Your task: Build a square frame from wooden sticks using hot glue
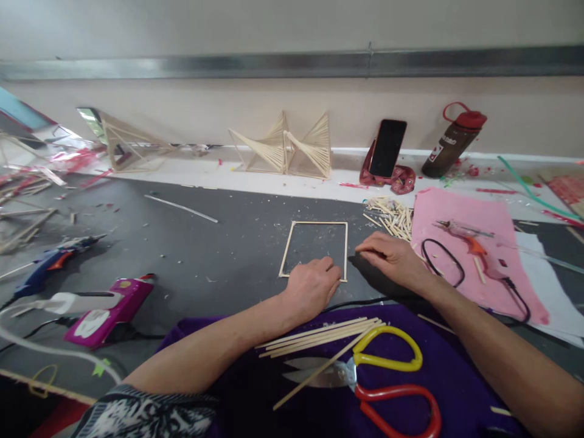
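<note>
A square frame (319, 222) of thin wooden sticks lies flat on the grey table. Over its near side rests my left hand (314, 285), fingers bent down and closed on the near stick, which it partly covers. Just right of the frame, my right hand (387, 258) is raised a little with thumb and fingers pinched together; whatever it may hold is too small to make out. Several loose wooden sticks (319, 336) lie on the purple cloth (255, 389) close to my body. Beside them are scissors (353, 371) with one yellow and one red handle, a single stick crossing the blades.
Against the wall stand stick models (283, 149), a phone (387, 149) and a bottle (456, 143). At right, short stick pieces (392, 216) and a pink glue gun (483, 252) on pink cloth (456, 207). At left, a blue glue gun (50, 264) and a magenta power strip (109, 310) with cords.
</note>
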